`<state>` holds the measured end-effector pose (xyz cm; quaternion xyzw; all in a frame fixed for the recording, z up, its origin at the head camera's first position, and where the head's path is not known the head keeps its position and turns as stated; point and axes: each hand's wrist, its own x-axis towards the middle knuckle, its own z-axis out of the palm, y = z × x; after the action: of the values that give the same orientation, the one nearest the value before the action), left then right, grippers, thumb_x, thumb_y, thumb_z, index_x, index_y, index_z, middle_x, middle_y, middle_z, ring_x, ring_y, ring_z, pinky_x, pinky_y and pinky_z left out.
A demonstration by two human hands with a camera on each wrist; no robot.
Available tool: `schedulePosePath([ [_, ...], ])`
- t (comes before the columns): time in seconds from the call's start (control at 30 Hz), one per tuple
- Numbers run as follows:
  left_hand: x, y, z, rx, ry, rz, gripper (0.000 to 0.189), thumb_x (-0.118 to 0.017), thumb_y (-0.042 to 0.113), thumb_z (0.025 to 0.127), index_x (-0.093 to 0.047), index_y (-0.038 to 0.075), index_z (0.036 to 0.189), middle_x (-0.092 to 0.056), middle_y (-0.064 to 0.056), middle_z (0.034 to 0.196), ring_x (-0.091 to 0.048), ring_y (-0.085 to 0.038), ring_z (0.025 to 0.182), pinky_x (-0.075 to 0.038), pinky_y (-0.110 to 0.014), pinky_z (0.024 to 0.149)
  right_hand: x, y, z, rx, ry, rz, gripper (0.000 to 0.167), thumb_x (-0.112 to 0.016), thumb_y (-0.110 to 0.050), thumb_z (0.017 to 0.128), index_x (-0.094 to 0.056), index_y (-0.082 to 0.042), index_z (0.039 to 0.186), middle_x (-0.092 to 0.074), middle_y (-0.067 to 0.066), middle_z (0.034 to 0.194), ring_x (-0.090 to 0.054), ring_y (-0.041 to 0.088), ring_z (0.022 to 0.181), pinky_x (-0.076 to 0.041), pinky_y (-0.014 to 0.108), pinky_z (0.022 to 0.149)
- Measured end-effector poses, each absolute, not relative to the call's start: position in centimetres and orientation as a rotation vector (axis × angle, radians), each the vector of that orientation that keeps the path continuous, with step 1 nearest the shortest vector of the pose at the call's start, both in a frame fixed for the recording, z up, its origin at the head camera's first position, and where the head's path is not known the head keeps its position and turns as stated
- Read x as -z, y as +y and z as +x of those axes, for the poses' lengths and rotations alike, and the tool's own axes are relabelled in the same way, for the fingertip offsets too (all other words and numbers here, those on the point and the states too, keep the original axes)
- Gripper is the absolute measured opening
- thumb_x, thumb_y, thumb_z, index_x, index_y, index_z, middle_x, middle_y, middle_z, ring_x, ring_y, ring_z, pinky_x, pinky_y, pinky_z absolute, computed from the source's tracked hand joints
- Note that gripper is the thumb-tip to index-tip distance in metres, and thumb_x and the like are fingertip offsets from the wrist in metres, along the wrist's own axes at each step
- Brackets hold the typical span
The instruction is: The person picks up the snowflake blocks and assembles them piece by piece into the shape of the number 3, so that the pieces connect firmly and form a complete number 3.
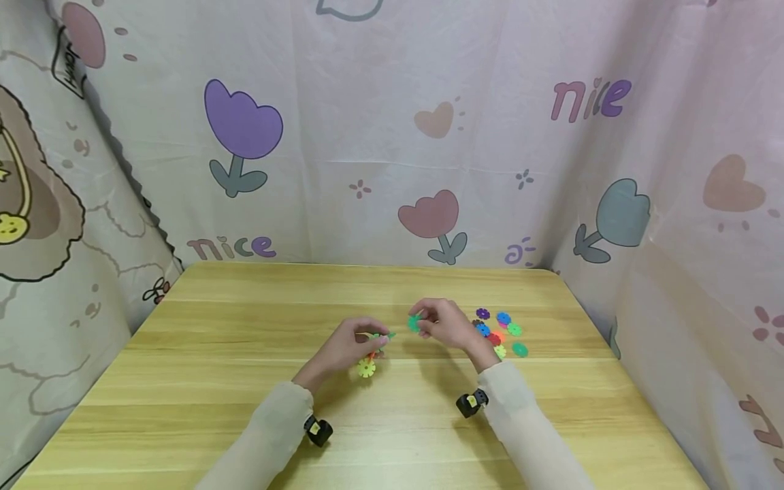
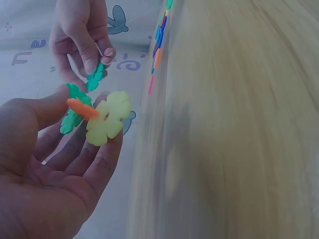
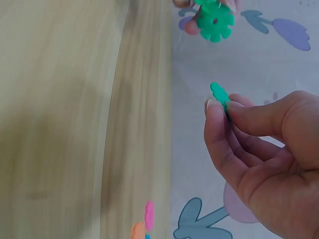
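My left hand (image 1: 349,346) holds a small cluster of joined snowflake discs above the table. In the left wrist view a yellow disc (image 2: 110,117), an orange disc (image 2: 82,108) and a green disc (image 2: 73,117) are slotted together, the orange one between the others. Between thumb and fingertips, my right hand (image 1: 450,325) pinches a single green snowflake disc (image 1: 414,322). That loose disc (image 3: 219,94) shows nearly edge-on in the right wrist view. A gap separates it from the cluster, whose green disc (image 3: 215,22) is at the top there.
On the wooden table (image 1: 245,320), right of my right hand, lie several loose discs, among them a purple disc (image 1: 482,314), a light green disc (image 1: 514,329) and a green disc (image 1: 520,350). A patterned curtain (image 1: 343,136) hangs behind the table and along both sides.
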<state>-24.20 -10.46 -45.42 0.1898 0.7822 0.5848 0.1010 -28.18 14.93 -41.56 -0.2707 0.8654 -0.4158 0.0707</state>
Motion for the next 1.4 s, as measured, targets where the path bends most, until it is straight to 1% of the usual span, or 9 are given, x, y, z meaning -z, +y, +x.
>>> schedulePosePath([
  [0.17,45.4,-10.3,-24.4,-1.723,2.31,0.563,0.024,-0.067,0.02,0.101,-0.07,0.005,0.121,-0.066,-0.021,0.13,-0.075,-0.038,0.094,-0.062,-0.031,0.075,41.3,14.3,-27.9,1.219,2.624,-0.862,0.021,-0.06,0.005,0.099,-0.07,0.002,0.117,-0.07,0.014,0.085,-0.067,0.024,0.071,-0.057,0.025,0.064],
  [0.23,45.5,-10.3,-24.4,-1.722,2.309,0.562,0.024,-0.067,0.019,0.101,-0.07,0.005,0.12,-0.066,-0.021,0.13,-0.075,-0.039,0.094,-0.061,-0.03,0.074,41.3,14.1,-27.9,1.218,2.625,-0.873,0.02,-0.06,0.005,0.1,-0.071,0.0,0.116,-0.068,0.013,0.084,-0.066,0.023,0.07,-0.054,0.021,0.063],
  [0.37,45.7,-10.1,-24.4,-1.726,2.309,0.564,0.024,-0.068,0.018,0.101,-0.07,0.003,0.119,-0.066,-0.022,0.129,-0.075,-0.04,0.092,-0.061,-0.03,0.072,41.4,13.8,-27.7,1.22,2.613,-0.922,0.021,-0.058,0.005,0.1,-0.072,-0.003,0.114,-0.065,0.011,0.083,-0.061,0.014,0.068,-0.054,0.021,0.063],
  [0.53,45.8,-10.0,-24.4,-1.734,2.31,0.558,0.024,-0.068,0.017,0.101,-0.07,0.003,0.119,-0.067,-0.022,0.128,-0.075,-0.04,0.091,-0.06,-0.029,0.071,41.5,13.5,-27.6,1.222,2.614,-0.955,0.024,-0.057,0.006,0.1,-0.074,-0.006,0.114,-0.063,0.01,0.082,-0.059,0.014,0.066,-0.052,0.021,0.06],
  [0.73,45.8,-10.0,-24.3,-1.752,2.305,0.562,0.024,-0.068,0.016,0.101,-0.07,0.001,0.119,-0.066,-0.023,0.128,-0.074,-0.04,0.09,-0.06,-0.029,0.07,41.5,13.3,-27.5,1.223,2.606,-0.966,0.024,-0.057,0.008,0.1,-0.073,-0.001,0.115,-0.063,0.012,0.082,-0.06,0.02,0.067,-0.05,0.021,0.06],
  [0.97,45.7,-10.0,-24.3,-1.76,2.305,0.561,0.023,-0.068,0.015,0.101,-0.07,0.001,0.119,-0.066,-0.023,0.127,-0.074,-0.04,0.091,-0.061,-0.029,0.072,41.4,13.2,-27.3,1.183,2.596,-0.969,0.026,-0.058,0.007,0.1,-0.075,-0.006,0.115,-0.063,0.01,0.08,-0.065,0.038,0.073,-0.049,0.021,0.061],
  [1.03,45.8,-10.0,-24.3,-1.763,2.3,0.567,0.024,-0.068,0.015,0.101,-0.07,0.001,0.12,-0.066,-0.023,0.127,-0.074,-0.04,0.091,-0.061,-0.03,0.072,41.4,13.1,-27.2,1.175,2.588,-0.981,0.026,-0.058,0.007,0.1,-0.075,-0.006,0.115,-0.064,0.011,0.08,-0.065,0.039,0.073,-0.048,0.021,0.061],
  [1.23,45.8,-10.1,-24.3,-1.764,2.296,0.534,0.024,-0.068,0.016,0.101,-0.07,0.003,0.12,-0.067,-0.021,0.125,-0.075,-0.039,0.092,-0.061,-0.027,0.07,41.5,13.0,-27.2,1.159,2.583,-0.99,0.023,-0.059,0.006,0.1,-0.071,-0.003,0.118,-0.068,0.012,0.081,-0.063,0.025,0.068,-0.05,0.021,0.062],
  [1.4,45.5,-10.2,-24.3,-1.768,2.3,0.519,0.023,-0.068,0.016,0.101,-0.07,0.003,0.119,-0.068,-0.021,0.121,-0.075,-0.039,0.092,-0.06,-0.027,0.068,41.5,12.9,-27.3,1.188,2.593,-0.951,0.017,-0.061,0.003,0.1,-0.07,-0.003,0.113,-0.071,0.011,0.085,-0.064,0.016,0.07,-0.054,0.02,0.063],
])
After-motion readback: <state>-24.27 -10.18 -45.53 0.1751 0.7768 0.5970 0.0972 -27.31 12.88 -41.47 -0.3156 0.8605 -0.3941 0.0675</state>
